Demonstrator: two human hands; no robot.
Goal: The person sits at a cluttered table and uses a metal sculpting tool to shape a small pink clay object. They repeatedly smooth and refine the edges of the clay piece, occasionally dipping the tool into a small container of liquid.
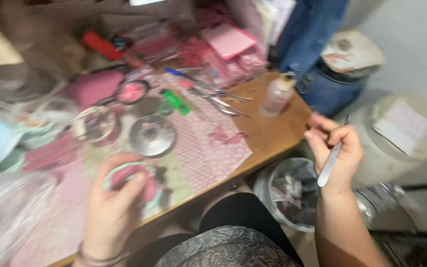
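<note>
Left hand (112, 207) grips pink ring (129, 180); right hand (334, 148) pinches tweezers (331, 160).

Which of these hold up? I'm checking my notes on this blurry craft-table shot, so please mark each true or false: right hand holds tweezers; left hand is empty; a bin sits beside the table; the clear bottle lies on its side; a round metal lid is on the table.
1. The right hand holds tweezers. True.
2. The left hand is empty. False: it grips a round pink and pale green piece.
3. A bin sits beside the table. True.
4. The clear bottle lies on its side. False: it stands upright.
5. A round metal lid is on the table. True.
</note>
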